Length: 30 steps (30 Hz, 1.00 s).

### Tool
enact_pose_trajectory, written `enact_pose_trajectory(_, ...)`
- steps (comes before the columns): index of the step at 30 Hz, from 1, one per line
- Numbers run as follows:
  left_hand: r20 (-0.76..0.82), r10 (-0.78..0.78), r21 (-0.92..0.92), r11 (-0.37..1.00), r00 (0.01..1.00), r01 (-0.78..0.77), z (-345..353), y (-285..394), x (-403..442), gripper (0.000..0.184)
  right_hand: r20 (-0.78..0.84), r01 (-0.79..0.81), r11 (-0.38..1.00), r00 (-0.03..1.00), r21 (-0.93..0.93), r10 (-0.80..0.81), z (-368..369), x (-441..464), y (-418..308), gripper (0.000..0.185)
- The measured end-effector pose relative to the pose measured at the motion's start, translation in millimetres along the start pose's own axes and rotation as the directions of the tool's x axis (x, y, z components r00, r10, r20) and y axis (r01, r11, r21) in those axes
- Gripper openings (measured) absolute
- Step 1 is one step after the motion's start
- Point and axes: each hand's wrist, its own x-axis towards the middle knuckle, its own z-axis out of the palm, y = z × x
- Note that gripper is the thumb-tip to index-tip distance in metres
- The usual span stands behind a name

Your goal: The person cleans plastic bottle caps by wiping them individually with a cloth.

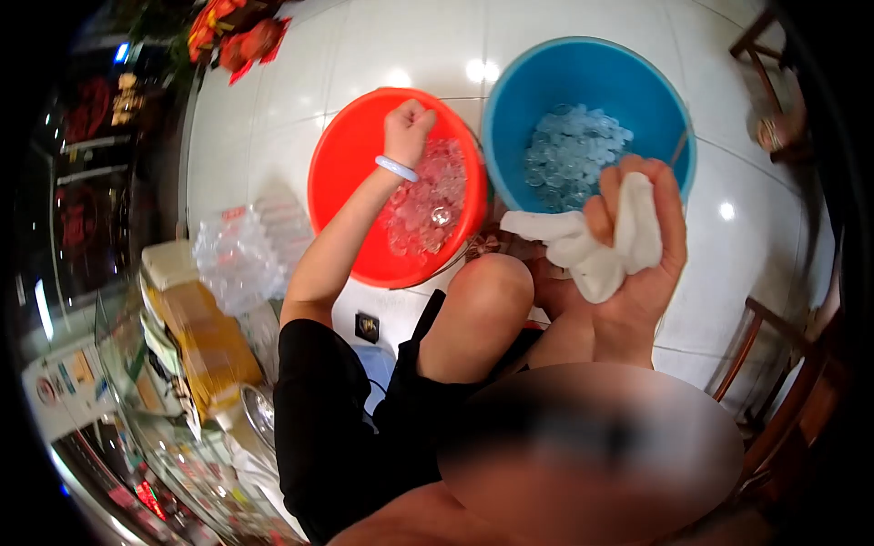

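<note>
Over the red tub (pixel 341 182) my left hand (pixel 408 127) is closed, with a pale bracelet (pixel 396 167) round the wrist; whatever it may hold is hidden. Clear, rounded pieces (pixel 428 205) lie in the right part of that tub. My right hand (pixel 651 241), near the front edge of the blue tub (pixel 519 109), has its fingers bent round a crumpled white cloth (pixel 596 273). More clear pieces (pixel 578 146) are heaped in the bottom of the blue tub.
My bare knee (pixel 482 300) is just in front of the tubs. To the left are a clear plastic bag (pixel 241 255), a yellow-taped package (pixel 205 337) and a glass case (pixel 155 428). Wooden furniture (pixel 783 373) stands at the right; red items (pixel 250 45) lie at the upper left.
</note>
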Motion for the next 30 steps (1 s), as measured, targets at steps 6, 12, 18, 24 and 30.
enact_pose_trajectory(6,0.036,-0.081,0.735,0.678,0.996,0.029,-51,-154,-49,0.014,0.119,0.006,1.0,0.993,-0.002,-0.006,17,-4,26,0.016)
enact_pose_trajectory(12,0.104,-0.269,0.674,0.727,0.957,0.131,2,-169,-27,0.027,0.182,0.084,0.995,0.981,-0.055,-0.073,16,4,39,0.016)
enact_pose_trajectory(18,0.056,-0.276,0.7,0.696,0.96,0.159,0,-245,16,0.027,-0.103,0.047,0.986,0.993,-0.159,-0.064,26,12,52,0.016)
enact_pose_trajectory(24,0.054,-0.427,0.803,0.556,0.903,0.215,9,-242,32,0.024,-0.02,0.034,0.97,0.999,-0.241,-0.039,15,24,66,0.02)
enact_pose_trajectory(30,0.143,-0.397,0.835,0.54,0.907,0.105,27,-240,38,0.022,-0.012,0.04,0.961,0.999,-0.274,-0.045,23,31,80,0.019)
